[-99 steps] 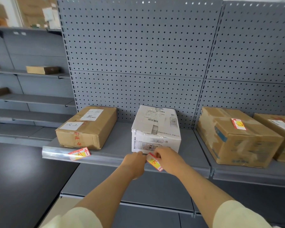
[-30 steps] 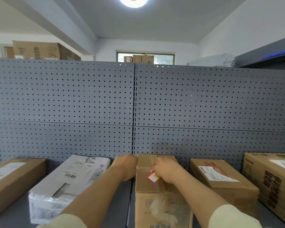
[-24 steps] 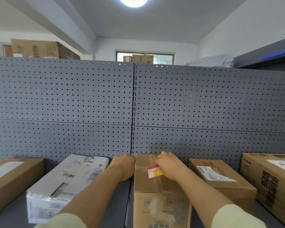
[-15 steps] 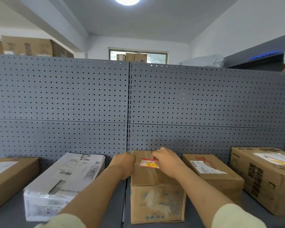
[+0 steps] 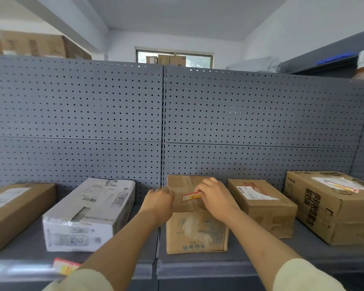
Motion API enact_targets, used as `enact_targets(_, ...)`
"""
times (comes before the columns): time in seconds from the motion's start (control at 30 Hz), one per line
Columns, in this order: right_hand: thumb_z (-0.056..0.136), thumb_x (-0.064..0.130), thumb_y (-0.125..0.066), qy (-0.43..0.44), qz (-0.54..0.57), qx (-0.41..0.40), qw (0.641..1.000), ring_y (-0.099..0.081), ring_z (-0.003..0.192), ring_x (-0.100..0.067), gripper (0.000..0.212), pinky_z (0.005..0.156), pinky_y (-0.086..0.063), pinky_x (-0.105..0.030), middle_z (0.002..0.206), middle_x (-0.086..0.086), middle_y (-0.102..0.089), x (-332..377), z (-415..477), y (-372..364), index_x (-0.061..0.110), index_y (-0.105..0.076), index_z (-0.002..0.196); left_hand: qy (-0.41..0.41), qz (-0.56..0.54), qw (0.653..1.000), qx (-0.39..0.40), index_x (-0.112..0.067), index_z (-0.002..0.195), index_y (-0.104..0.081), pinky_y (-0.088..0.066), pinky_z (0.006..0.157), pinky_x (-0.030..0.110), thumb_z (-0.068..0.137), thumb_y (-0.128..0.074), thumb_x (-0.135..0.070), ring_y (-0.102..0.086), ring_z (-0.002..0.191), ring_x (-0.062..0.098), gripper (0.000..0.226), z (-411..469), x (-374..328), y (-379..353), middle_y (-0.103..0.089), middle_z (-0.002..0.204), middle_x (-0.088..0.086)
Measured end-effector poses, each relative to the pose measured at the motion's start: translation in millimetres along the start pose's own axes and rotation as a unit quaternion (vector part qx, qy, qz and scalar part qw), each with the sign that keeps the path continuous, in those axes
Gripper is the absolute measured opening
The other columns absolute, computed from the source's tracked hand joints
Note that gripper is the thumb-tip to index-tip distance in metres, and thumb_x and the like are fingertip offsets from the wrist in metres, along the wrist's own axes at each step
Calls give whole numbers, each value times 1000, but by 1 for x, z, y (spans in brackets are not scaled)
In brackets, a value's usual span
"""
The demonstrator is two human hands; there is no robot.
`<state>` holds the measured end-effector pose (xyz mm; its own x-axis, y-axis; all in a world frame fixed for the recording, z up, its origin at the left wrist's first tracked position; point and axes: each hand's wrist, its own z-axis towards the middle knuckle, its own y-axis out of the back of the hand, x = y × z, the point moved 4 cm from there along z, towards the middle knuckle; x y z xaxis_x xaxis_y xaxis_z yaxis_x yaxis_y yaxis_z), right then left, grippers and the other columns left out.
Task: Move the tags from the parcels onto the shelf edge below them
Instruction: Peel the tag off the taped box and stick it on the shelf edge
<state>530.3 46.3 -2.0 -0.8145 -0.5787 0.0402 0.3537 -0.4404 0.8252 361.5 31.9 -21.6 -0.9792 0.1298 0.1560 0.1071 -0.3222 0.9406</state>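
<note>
A red, white and yellow tag (image 5: 191, 195) lies on top of the middle brown parcel (image 5: 195, 232). My right hand (image 5: 215, 197) pinches the tag's right end with its fingertips. My left hand (image 5: 159, 201) is curled against the parcel's left top edge, bracing it. Another tag (image 5: 65, 266) sits in the shelf edge strip (image 5: 19, 268) below the white parcel (image 5: 88, 215). At the far right a large brown parcel (image 5: 332, 206) carries a tag (image 5: 343, 186) on its top.
A brown parcel (image 5: 15, 213) stands at the far left and a smaller brown parcel (image 5: 263, 204) right of the middle one. The grey pegboard back wall (image 5: 162, 127) rises behind the row. Cartons show beyond its top.
After seating a tag under the white parcel, both hands moved to the middle brown parcel. The right hand has been handling the tag there, which now lies flatter; the view has tilted down slightly.
</note>
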Motion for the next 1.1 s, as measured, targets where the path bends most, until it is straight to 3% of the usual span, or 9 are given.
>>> enact_targets(0.2,93,6,-53,28,30,-41,998,-50,98,-23,20,84,-47,-39,102,0,-64,1,-24,15,16,-68,103,47,-2,999,-17,-15,120,-55,-37,93,33,92,-43,-11,-55,113,26,31,-26,-20,10,-57,123,5)
enact_targets(0.33,95,8,-51,41,63,-20,997,-49,103,-25,19,80,-49,-43,104,-3,-63,6,-51,9,14,-66,105,68,-7,998,14,-17,125,-54,-37,96,35,92,-43,-11,-54,117,26,35,-50,-43,2,-57,126,5)
enact_targets(0.53,97,15,-47,22,95,89,991,-49,108,-20,21,86,-44,-34,111,-1,-64,0,-90,-15,15,-66,106,31,-16,988,147,-13,133,-48,-42,93,36,93,-44,-10,-56,116,30,41,-79,-74,-31,-57,131,9)
enact_targets(0.73,97,14,-47,-2,76,159,984,-50,109,-18,21,85,-44,-33,112,0,-64,-11,-111,-47,18,-65,108,40,-85,966,240,-19,136,-52,-45,102,40,93,-40,-7,-52,123,33,45,-94,-86,-68,-52,138,10)
enact_targets(0.83,95,12,-48,-18,69,167,983,-52,107,-18,22,84,-45,-33,111,1,-64,-14,-114,-60,19,-65,108,39,-107,965,237,-23,138,-48,-48,99,42,91,-41,-2,-55,119,35,52,-93,-86,-80,-54,137,10)
enact_targets(1.1,95,11,-47,-23,61,178,982,-54,105,-20,24,86,-47,-34,113,-1,-63,-14,-118,-78,19,-64,109,67,-147,962,219,-22,131,-51,-51,93,38,90,-45,-6,-59,112,30,44,-92,-84,-91,-58,130,9)
